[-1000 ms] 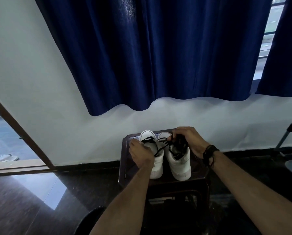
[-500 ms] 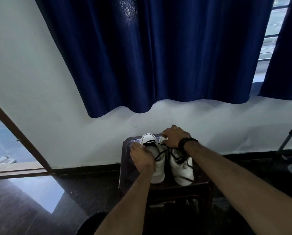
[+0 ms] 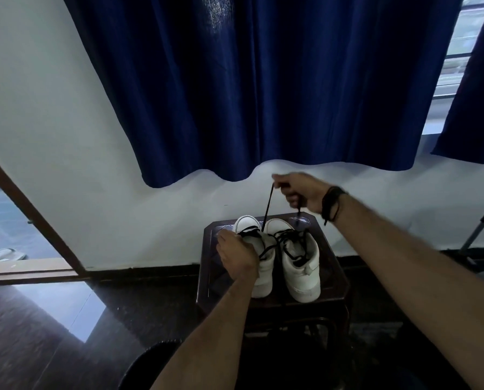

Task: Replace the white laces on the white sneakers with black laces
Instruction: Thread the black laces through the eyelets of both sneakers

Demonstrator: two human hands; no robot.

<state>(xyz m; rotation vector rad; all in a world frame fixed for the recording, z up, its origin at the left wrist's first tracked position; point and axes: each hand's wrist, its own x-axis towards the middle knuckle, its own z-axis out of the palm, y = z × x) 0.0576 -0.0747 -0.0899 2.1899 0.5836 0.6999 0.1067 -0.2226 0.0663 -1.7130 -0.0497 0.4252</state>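
Right hand (image 3: 299, 192), raised toward twelve o'clock, pinches the black lace (image 3: 267, 207) taut. Left hand (image 3: 236, 254) grips the left sneaker (image 3: 264, 266) beside its mate (image 3: 301, 273) on the worktop (image 3: 333, 266).

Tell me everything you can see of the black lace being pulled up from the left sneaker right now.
The black lace is thin and flat-looking. One stretch runs taut and nearly straight up from the collar of the left sneaker to the right hand, which pinches it high above the stool; a short tail hangs below that grip. Lower down it crosses the shoe's front in loose black strands. The left hand rests on the sneaker beside those strands.
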